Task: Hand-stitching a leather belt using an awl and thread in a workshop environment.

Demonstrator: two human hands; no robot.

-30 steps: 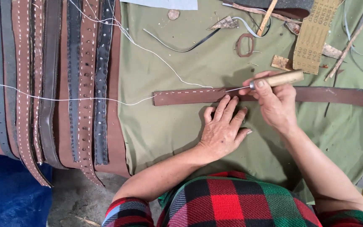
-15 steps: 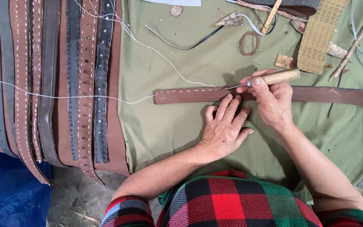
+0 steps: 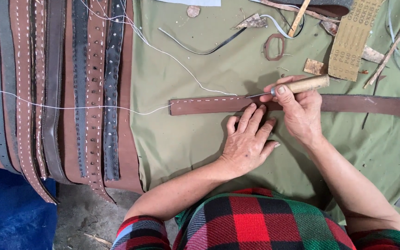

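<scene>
The brown leather strap point(image 3: 209, 105) lies flat across the olive cloth point(image 3: 186, 139) covering the desk, running from near the middle of the view out past the right edge. The right hand point(image 3: 299, 109) has its fingers closed around a wooden-handled awl point(image 3: 302, 85), the thin metal tip resting on the strap's upper edge where a row of white stitches ends. The left hand point(image 3: 246, 141) lies palm down just below, fingers spread moderately and holding nothing, with the fingertips pressing on the strap's lower edge beside the awl tip. A white thread point(image 3: 70, 108) runs from the strap's left end across a set of finished stitched belts point(image 3: 61, 92) hanging over the desk's left side; a second length trails up and away toward the top of the view. A strip of sandpaper point(image 3: 353, 37), a small leather loop point(image 3: 274, 46) and scraps lie well apart at the top. Judgement: the step in hand appears to be piercing the next stitch hole along the strap's edge. The next move calls for firm, steady pressure on the awl in line with the existing stitches, while the left hand keeps the strap from shifting and its fingertips stay clear of the point.
</scene>
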